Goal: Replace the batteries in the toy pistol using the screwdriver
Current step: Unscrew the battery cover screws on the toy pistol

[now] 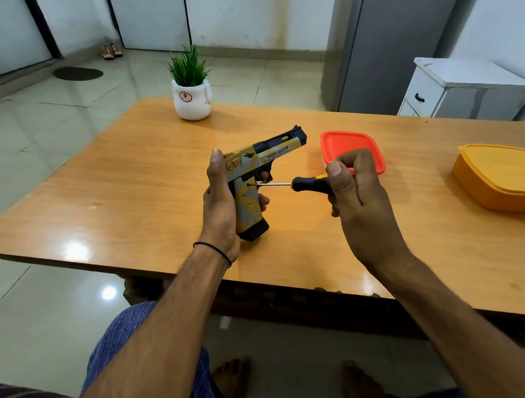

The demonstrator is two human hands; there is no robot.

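A yellow, grey and black toy pistol (262, 163) is held upright above the wooden table (123, 195), barrel pointing right and away. My left hand (223, 210) grips its handle from the left, thumb up along the rear of the slide. My right hand (356, 188) grips the black and yellow handle of a screwdriver (302, 183). The thin metal shaft runs left, and its tip touches the upper part of the pistol's grip just below the trigger guard.
An orange-red container lid (346, 143) lies behind my right hand. A yellow lidded box (510, 177) sits at the table's right. A white pot with a green plant (192, 98) stands at the far edge. A white cabinet (464, 87) stands beyond the table.
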